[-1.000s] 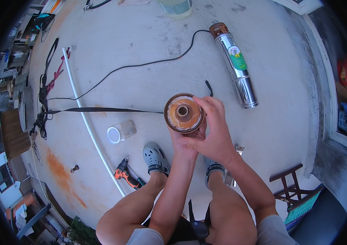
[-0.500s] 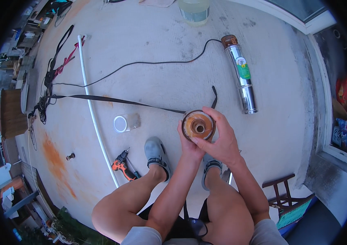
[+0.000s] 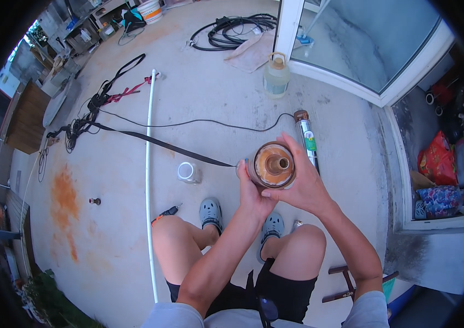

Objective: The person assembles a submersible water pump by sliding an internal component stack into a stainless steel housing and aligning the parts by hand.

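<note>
Between my two hands is a round cylindrical part (image 3: 274, 165), likely from a pump, its end facing up. That end is rusty brown, with a hollow stub at its centre. My left hand (image 3: 253, 194) cups its left side from below. Around the right side wrap the fingers of my right hand (image 3: 303, 183), thumb along the near rim. Its lower body is hidden by the hands. Just beyond lies a shiny steel pump cylinder (image 3: 307, 136) with a rusty end and a black cable (image 3: 204, 121). A dark flat strap (image 3: 172, 147) runs up to the held part's left side.
A white pipe (image 3: 149, 164) lies lengthwise at left, beside a clear jar (image 3: 189, 173). My knee partly covers an orange-black drill (image 3: 169, 212). A small brass-coloured fitting (image 3: 95, 201) sits farther left. Farther off are a water jug (image 3: 276, 79), coiled hose (image 3: 232, 33) and glass door (image 3: 363, 44).
My view has lifted, bringing the hose and door into sight. The held part is higher off the floor and tilted, its stub showing more from the side. Both hands keep their hold.
</note>
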Available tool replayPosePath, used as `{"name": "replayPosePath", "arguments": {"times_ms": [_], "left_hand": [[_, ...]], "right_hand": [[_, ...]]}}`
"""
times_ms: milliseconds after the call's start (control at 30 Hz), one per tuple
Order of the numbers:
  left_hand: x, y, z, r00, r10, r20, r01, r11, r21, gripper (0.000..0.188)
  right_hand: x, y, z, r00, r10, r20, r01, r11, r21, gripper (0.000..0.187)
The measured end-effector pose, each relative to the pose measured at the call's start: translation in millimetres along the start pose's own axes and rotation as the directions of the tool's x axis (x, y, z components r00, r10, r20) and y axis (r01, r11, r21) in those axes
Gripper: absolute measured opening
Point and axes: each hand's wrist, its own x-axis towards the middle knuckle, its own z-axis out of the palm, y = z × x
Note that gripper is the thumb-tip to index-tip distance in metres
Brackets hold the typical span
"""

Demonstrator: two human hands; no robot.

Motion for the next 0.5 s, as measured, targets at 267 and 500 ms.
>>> {"name": "replayPosePath", "arguments": {"times_ms": [267, 500], "left_hand": [[-96.4, 29.4, 21.4, 0.951, -0.220, 0.217, 0.169, 0.958, 0.232, 0.081], [-92.5, 134.0, -19.8, 0.961, -0.166, 0.219, -0.203, 0.112, 0.973, 0.055]], "right_hand": [[-17.9, -74.1, -4.8, 0.914, -0.303, -0.270, 0.309, 0.951, -0.019, 0.106], [-0.8, -109.7, -20.3, 0.901, -0.135, -0.411, 0.303, 0.876, 0.375, 0.101]]}}
